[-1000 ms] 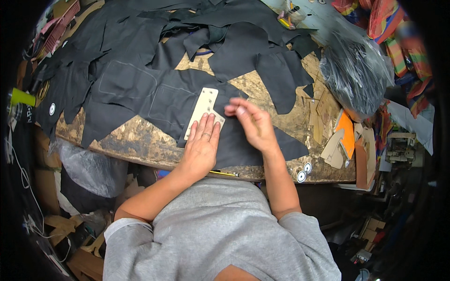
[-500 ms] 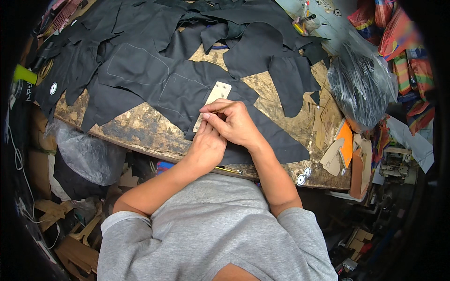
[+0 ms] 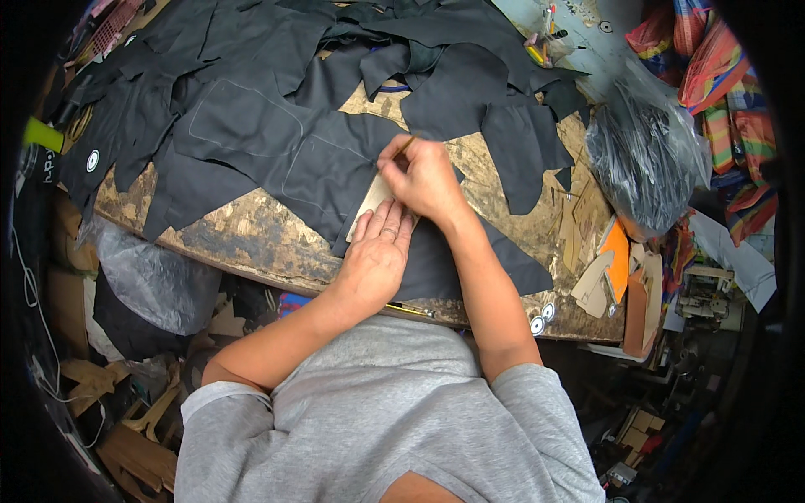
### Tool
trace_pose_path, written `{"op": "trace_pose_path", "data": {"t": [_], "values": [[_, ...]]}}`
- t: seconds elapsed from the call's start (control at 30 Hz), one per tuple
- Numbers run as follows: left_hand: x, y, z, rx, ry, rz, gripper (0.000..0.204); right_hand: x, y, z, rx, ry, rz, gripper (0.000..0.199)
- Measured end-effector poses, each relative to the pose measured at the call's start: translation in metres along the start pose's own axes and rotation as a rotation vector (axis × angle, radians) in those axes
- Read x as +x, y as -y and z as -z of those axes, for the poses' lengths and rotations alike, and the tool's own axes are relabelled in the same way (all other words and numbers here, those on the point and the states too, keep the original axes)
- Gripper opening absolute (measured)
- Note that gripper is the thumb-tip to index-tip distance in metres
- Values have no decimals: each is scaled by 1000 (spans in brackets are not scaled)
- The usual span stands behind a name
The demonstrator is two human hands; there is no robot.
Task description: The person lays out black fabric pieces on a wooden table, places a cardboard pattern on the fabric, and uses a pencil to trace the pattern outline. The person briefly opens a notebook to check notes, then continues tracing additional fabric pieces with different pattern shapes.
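My left hand (image 3: 374, 256) lies flat, fingers stretched out, on the lower part of a beige card template (image 3: 370, 198). Beneath the template is a piece of black leather (image 3: 323, 172) with thin pale outlines drawn on it. In the closed fingers of my right hand (image 3: 426, 178) is a thin pencil-like stick (image 3: 409, 143), its upper end leaning out past the knuckles. That hand is over the template's upper right part and hides most of it. The stick's tip is also hidden.
More black leather (image 3: 251, 42) covers the far side of the worn wooden table (image 3: 277, 225). On the right are an orange piece (image 3: 616, 261), card offcuts (image 3: 591, 285) and a dark plastic bag (image 3: 646, 155). Pens (image 3: 541, 52) stand at the far right.
My right hand has moved up and right from beside the left fingers, and the stick now shows in it. The left hand's fingers have flattened onto the template.
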State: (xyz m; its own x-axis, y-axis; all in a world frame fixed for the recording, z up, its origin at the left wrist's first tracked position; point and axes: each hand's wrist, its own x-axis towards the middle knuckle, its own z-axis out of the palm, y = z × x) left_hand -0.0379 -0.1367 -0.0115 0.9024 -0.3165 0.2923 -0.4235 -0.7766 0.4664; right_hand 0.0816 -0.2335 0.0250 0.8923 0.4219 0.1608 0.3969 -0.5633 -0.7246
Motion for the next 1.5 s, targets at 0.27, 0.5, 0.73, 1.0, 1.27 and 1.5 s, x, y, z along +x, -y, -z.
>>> {"op": "trace_pose_path", "data": {"t": [0.27,0.5,0.73,1.0,1.27,1.5], "values": [[28,8,19,-41,170,101,54,16,-14,2,113,-130,-61,4],[39,18,26,-96,203,97,53,-3,-17,12,-18,-197,-66,5],[46,28,39,-325,275,245,64,-16,-21,1,-87,-347,-65,2],[48,31,39,-366,241,317,69,-22,-11,1,-93,-339,-56,3],[49,38,40,-349,268,230,77,-60,5,2,-63,-242,-66,1],[50,41,40,-397,261,221,79,-90,-2,3,39,-324,-211,2]]}}
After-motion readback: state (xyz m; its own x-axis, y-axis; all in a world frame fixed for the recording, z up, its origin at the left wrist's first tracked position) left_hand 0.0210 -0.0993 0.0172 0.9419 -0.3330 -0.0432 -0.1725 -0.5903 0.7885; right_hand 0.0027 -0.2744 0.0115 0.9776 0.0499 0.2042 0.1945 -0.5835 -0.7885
